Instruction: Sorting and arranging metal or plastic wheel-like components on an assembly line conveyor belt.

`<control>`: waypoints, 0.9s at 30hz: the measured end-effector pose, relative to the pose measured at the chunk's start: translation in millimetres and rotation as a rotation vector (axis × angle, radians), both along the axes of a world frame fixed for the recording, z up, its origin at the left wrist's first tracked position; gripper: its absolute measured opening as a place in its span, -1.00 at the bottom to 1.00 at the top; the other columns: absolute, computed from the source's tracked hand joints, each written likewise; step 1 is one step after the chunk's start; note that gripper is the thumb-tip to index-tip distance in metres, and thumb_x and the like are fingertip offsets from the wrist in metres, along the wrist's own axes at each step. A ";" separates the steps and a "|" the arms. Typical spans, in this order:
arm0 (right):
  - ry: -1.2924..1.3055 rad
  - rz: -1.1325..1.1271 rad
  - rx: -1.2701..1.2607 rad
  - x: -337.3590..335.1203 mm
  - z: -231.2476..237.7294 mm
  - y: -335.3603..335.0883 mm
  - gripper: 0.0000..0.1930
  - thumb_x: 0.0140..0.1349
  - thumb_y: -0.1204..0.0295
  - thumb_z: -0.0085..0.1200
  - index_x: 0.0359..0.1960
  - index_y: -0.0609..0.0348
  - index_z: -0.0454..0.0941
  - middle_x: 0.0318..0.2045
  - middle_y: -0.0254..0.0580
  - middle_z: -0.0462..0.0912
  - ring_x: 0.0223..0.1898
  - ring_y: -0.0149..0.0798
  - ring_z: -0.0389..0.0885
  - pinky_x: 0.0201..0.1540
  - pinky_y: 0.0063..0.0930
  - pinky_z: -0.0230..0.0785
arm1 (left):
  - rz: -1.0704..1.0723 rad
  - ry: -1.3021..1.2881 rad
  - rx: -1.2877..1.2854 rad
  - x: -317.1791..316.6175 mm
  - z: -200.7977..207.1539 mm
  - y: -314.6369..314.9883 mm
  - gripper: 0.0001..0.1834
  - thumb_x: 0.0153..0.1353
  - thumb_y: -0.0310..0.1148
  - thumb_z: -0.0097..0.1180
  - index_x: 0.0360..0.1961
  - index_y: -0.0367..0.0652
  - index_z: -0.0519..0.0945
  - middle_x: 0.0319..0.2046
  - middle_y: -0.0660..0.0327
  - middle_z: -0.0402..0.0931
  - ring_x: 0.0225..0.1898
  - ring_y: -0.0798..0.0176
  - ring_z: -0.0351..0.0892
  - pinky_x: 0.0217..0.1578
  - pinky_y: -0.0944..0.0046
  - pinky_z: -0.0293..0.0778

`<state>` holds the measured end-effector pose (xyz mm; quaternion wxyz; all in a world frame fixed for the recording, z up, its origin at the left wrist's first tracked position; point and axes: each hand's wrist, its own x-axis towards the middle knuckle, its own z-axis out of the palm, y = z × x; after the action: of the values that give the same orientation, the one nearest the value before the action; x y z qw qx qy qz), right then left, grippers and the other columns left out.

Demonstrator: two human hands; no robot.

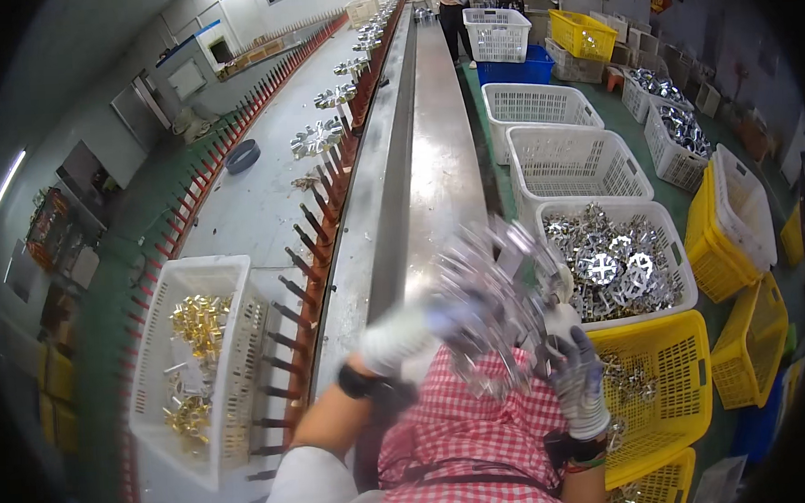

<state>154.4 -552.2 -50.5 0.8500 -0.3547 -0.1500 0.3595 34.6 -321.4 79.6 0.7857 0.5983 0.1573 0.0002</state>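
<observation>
A large cluster of shiny silver metal parts (478, 311), smeared by motion, is in front of my body above the red-checked apron (476, 448). My left hand (402, 335), in a white glove, reaches into the cluster's left side; its fingers are blurred and partly hidden. On the cluster's lower right, my right hand (580, 383), in a white and grey glove, has its fingers bent around the edge of the metal parts. Just beyond that hand stands a white crate (679, 260) heaped with similar silver parts.
To the left, a white basket (237, 397) holds gold-coloured parts beside a row of upright dark pegs (300, 289). Silver clusters (316, 138) sit along the line farther off. Yellow baskets (701, 386) and white crates (580, 165) line the right. Two people stand at the far end.
</observation>
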 end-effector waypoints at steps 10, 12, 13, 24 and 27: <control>0.412 -0.311 -0.130 21.9 -59.6 -95.1 -0.46 0.06 -0.03 -0.02 -0.06 0.11 0.32 -0.35 -0.31 0.53 -0.44 -0.33 0.53 -0.30 -0.35 0.47 | -0.298 -0.220 0.101 49.5 -84.8 -72.0 -0.48 0.17 -0.16 -0.07 0.07 -0.27 0.26 -0.11 0.10 0.38 -0.07 0.28 0.35 -0.06 0.34 0.29; 0.452 -0.359 -0.190 53.4 -131.7 -162.5 -0.41 0.04 -0.04 -0.01 0.00 0.09 0.29 -0.17 -0.22 0.46 -0.25 -0.29 0.49 -0.11 -0.24 0.38 | -0.170 -0.168 0.097 45.8 -86.9 -57.3 -0.47 0.19 -0.25 -0.06 0.13 -0.25 0.18 -0.03 0.16 0.30 0.00 0.36 0.29 -0.01 0.38 0.25; 0.454 -0.354 -0.192 53.7 -139.3 -169.5 -0.41 0.04 -0.04 -0.01 0.00 0.09 0.29 -0.17 -0.22 0.46 -0.25 -0.29 0.49 -0.11 -0.24 0.38 | -0.095 -0.207 -0.093 38.7 -84.0 -55.1 -0.42 0.19 -0.17 -0.10 0.14 -0.29 0.14 0.02 0.11 0.26 0.01 0.28 0.31 0.03 0.30 0.24; 0.535 -0.680 -0.066 82.0 -155.4 -162.3 -0.35 0.00 0.04 0.10 0.02 0.27 0.28 0.03 -0.12 0.35 0.03 -0.24 0.35 0.04 -0.39 0.28 | 0.404 -0.111 -0.392 -31.3 -134.1 -7.4 -0.49 0.13 -0.17 -0.01 0.02 -0.29 0.29 -0.07 0.02 0.37 -0.06 0.14 0.40 -0.01 0.18 0.33; 0.542 -0.314 0.227 58.4 -97.3 -85.8 -0.56 0.12 0.12 -0.02 -0.11 0.21 0.41 -0.21 -0.17 0.54 -0.21 -0.25 0.52 -0.14 -0.35 0.41 | 0.478 -0.148 -0.373 -34.1 -131.7 -5.0 -0.52 0.12 -0.19 0.01 -0.02 -0.29 0.33 -0.11 0.03 0.40 -0.11 0.16 0.44 -0.04 0.18 0.36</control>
<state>212.8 -638.0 -147.7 0.9380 -0.1680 0.0991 0.2865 0.5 -326.4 -52.1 0.8689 0.3883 0.2333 0.1995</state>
